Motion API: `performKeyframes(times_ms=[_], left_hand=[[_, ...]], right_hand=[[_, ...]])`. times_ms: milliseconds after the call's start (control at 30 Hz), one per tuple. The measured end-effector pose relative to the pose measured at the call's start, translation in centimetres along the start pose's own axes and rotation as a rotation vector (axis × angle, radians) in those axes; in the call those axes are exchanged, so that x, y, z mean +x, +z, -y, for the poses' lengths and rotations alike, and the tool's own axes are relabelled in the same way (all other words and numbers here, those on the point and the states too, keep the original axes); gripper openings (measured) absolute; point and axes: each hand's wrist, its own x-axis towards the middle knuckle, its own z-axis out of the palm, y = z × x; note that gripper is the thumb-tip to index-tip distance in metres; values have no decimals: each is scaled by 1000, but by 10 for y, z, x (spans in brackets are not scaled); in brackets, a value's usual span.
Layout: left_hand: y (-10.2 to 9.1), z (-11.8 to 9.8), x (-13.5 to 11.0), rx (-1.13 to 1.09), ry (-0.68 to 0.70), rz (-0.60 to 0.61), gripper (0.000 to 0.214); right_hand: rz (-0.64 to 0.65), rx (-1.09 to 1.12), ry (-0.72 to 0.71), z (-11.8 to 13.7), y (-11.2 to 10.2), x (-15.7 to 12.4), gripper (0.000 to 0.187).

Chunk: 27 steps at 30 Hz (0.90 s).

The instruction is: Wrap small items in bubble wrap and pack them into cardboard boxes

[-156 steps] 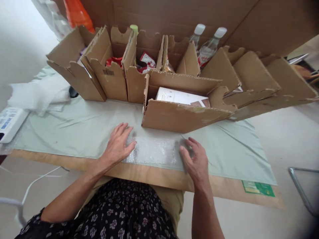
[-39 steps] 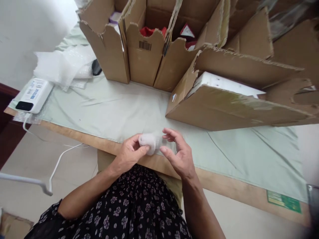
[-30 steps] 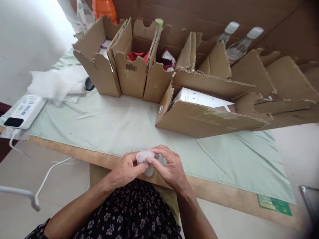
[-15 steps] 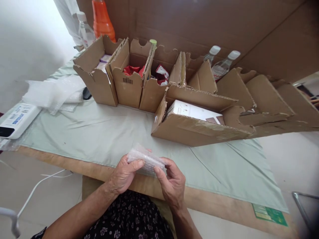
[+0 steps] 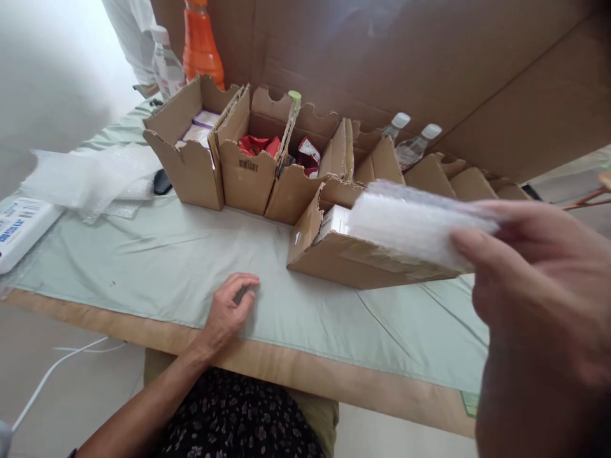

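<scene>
My right hand (image 5: pixel 534 273) is raised close to the camera at the right, thumb and fingers pinching a bubble wrap packet (image 5: pixel 410 222). The packet is clear, flat and slightly blurred. It appears in front of a cardboard bin (image 5: pixel 363 261) and hides part of the white box (image 5: pixel 334 219) inside. Resting on the pale green cloth (image 5: pixel 191 254) near the front edge, my left hand (image 5: pixel 233 305) has loosely curled fingers, with a gap between thumb and forefinger and nothing held.
Several cardboard bins (image 5: pixel 248 184) line the back, holding red packets (image 5: pixel 260 146) and purple-white boxes (image 5: pixel 198 133). Behind them stand an orange bottle (image 5: pixel 203 51) and clear bottles (image 5: pixel 415 149). Bubble wrap sheets (image 5: pixel 95 178) and a white device (image 5: pixel 28 229) lie at the left.
My right hand has lifted the bubble wrap packet up and right, nearer the camera. My left hand has let go of it and rests on the cloth.
</scene>
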Motion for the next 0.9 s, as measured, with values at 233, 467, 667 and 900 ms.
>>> performKeyframes(times_ms=[233, 467, 667, 900], left_hand=[[6, 12, -3, 261, 317, 53, 18], [5, 12, -2, 297, 344, 57, 17], [5, 13, -2, 294, 357, 66, 17], [6, 13, 0, 328, 376, 80, 16]], right_hand=[[539, -181, 184, -15, 47, 77, 7], [440, -561, -122, 23, 88, 73, 29], [758, -506, -83, 8, 97, 82, 16], [838, -774, -225, 7, 111, 81, 29]])
